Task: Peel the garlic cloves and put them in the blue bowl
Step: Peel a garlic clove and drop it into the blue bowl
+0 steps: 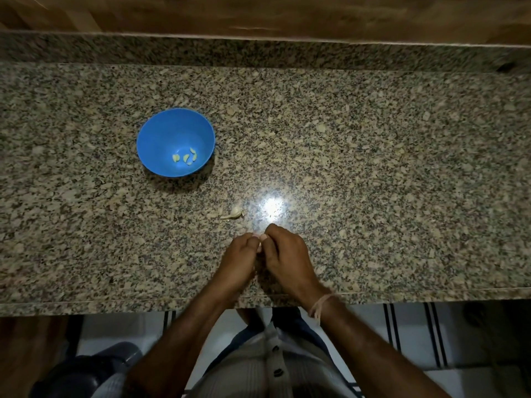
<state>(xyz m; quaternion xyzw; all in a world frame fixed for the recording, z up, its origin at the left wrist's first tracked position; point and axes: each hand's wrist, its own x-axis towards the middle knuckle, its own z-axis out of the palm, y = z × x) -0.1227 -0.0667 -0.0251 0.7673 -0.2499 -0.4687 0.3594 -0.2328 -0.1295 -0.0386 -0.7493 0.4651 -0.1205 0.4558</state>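
Head view: I see both forearms come in over the near edge of the granite counter (373, 168) and meet at its near middle.
Left hand (240, 255): back turned up, fingers curled toward the right, tips meeting those of the other hand.
Right hand (284, 251): knuckles arched high, fingers bent down and to the left; a pale thread (319, 304) circles the wrist.
Grip: both hands close narrowly, pinching one garlic clove (260, 239) between their fingertips.
Garlic clove: only a pale sliver shows between the fingers, so I cannot tell its long axis or which way it points.
Blue bowl (161, 130): upright on the counter, far and to the left of the hands, well apart from them.
Peeled cloves (185, 158): a few small yellowish ones lie at the bowl's bottom, toward its near right side.
Loose piece (233, 214): a pale bit of garlic lies on the counter just beyond the left hand; its long axis runs left to right, thicker end to the right. Whether it is clove or skin I cannot tell.
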